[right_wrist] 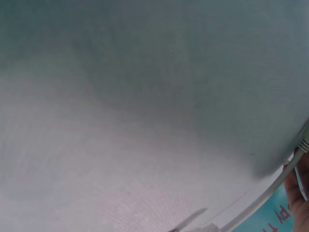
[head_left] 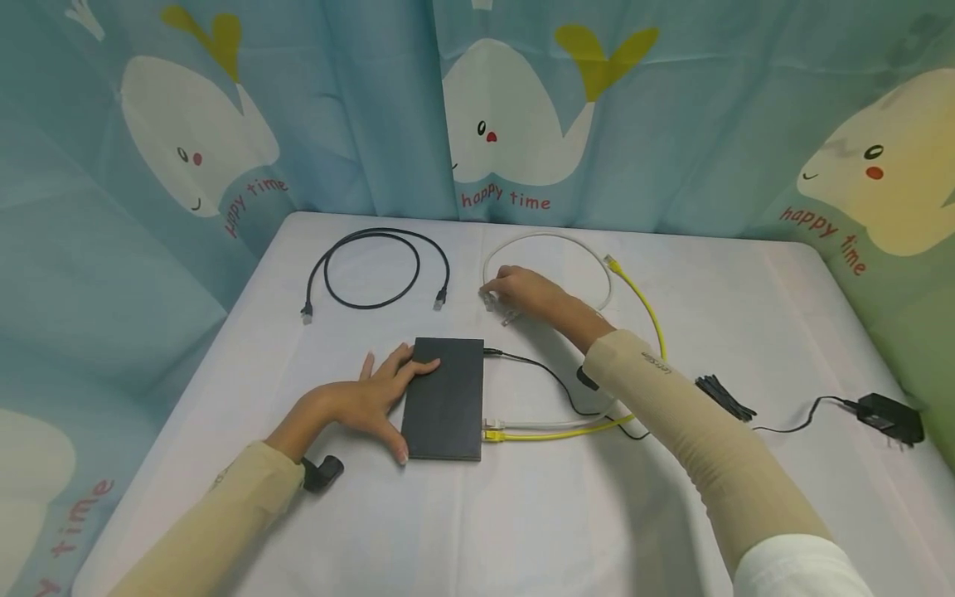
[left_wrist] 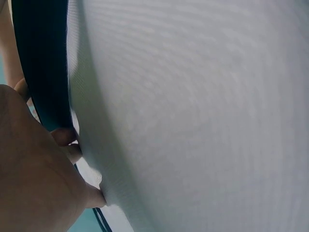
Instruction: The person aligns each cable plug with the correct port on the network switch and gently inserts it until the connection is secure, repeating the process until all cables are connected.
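Observation:
A flat black box [head_left: 446, 398] lies on the table. My left hand [head_left: 366, 405] rests against its left side with spread fingers, one finger on its top and the thumb at the near left corner. Plugged into the box's right side are a thin black power cord [head_left: 533, 362], a white network cable [head_left: 548, 425] and a yellow network cable [head_left: 552, 436]. Farther back, my right hand [head_left: 533, 294] pinches a white network cable [head_left: 485, 269] near its clear plug [head_left: 488, 303]. Another clear plug [head_left: 511, 317] lies just below the fingers.
A coiled black network cable [head_left: 363, 307] lies at the back left. The yellow cable's loose plug [head_left: 610, 261] points to the back. At the right are a tied cord bundle [head_left: 724, 398] and a black power adapter [head_left: 889, 419]. A whale-print curtain [head_left: 358, 108] hangs behind the table.

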Tool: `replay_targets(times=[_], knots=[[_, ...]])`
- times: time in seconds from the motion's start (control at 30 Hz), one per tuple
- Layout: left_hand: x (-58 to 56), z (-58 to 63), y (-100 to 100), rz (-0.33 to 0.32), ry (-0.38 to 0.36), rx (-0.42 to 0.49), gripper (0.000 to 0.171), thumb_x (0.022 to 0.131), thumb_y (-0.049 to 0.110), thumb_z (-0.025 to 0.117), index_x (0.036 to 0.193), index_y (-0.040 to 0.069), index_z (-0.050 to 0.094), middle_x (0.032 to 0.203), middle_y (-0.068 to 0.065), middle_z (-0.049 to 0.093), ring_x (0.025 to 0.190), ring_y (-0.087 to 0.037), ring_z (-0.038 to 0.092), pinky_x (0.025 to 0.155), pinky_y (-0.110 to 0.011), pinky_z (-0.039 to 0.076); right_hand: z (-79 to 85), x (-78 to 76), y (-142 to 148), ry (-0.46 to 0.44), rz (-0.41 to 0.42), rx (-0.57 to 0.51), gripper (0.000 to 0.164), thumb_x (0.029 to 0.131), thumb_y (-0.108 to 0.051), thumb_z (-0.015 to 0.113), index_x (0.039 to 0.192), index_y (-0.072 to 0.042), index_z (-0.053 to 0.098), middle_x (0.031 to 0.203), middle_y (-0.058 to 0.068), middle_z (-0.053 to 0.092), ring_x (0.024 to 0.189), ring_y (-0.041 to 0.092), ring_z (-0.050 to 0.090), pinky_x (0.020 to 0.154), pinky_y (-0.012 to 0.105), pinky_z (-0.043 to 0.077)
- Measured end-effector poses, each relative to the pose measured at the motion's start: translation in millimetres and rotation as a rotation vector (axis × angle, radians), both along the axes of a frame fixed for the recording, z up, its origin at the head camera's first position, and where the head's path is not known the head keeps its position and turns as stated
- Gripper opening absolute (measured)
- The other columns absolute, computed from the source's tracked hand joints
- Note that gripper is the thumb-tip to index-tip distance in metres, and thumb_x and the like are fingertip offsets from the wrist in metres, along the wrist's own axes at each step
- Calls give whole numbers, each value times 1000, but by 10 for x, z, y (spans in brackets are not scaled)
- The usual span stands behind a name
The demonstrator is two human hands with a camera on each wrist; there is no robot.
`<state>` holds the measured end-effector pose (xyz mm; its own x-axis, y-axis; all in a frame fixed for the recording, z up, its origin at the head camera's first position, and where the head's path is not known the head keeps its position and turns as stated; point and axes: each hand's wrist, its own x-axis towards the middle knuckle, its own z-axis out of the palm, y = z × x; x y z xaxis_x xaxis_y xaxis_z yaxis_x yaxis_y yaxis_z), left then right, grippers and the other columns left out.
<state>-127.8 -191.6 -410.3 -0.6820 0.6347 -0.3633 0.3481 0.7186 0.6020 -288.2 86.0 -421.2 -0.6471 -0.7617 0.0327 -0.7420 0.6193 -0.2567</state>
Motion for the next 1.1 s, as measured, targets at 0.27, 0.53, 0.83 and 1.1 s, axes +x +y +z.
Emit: replay_targets(times=[0.27, 0.53, 0.83, 1.1], knots=[[-6, 3, 10, 0, 1, -5, 128, 52, 54, 87, 151, 23, 11, 152, -23, -10, 139, -32, -16, 101, -60, -17, 53, 21, 23, 114, 64, 58, 25, 90, -3, 63, 113, -7, 68, 98, 9, 61, 92, 22, 58, 82, 32, 48], [-5, -1, 6, 2, 3, -8, 129, 51, 54, 87, 151, 23, 11, 152, -23, -9, 139, -32, -15, 102, -60, -16, 55, 16, 65, 78, 94, 59, 25, 91, -5, 61, 116, -5, 65, 111, 12, 59, 104, 24, 56, 90, 33, 46], [-3, 1, 2, -2, 7, -8, 129, 52, 54, 87, 151, 22, 11, 152, -23, -9, 139, -32, -16, 102, -60, -16, 36, -24, 153, -39, 177, -46, 28, 90, -6, 62, 118, 0, 62, 121, 13, 59, 110, 25, 56, 93, 35, 43], [6, 10, 7, 0, 7, -10, 129, 52, 54, 87, 151, 22, 11, 152, -23, -9, 139, -32, -15, 102, -60, -16, 43, -20, 200, -50, 212, -95, 31, 88, -10, 61, 119, -2, 61, 116, 10, 62, 93, 19, 62, 82, 34, 48]])
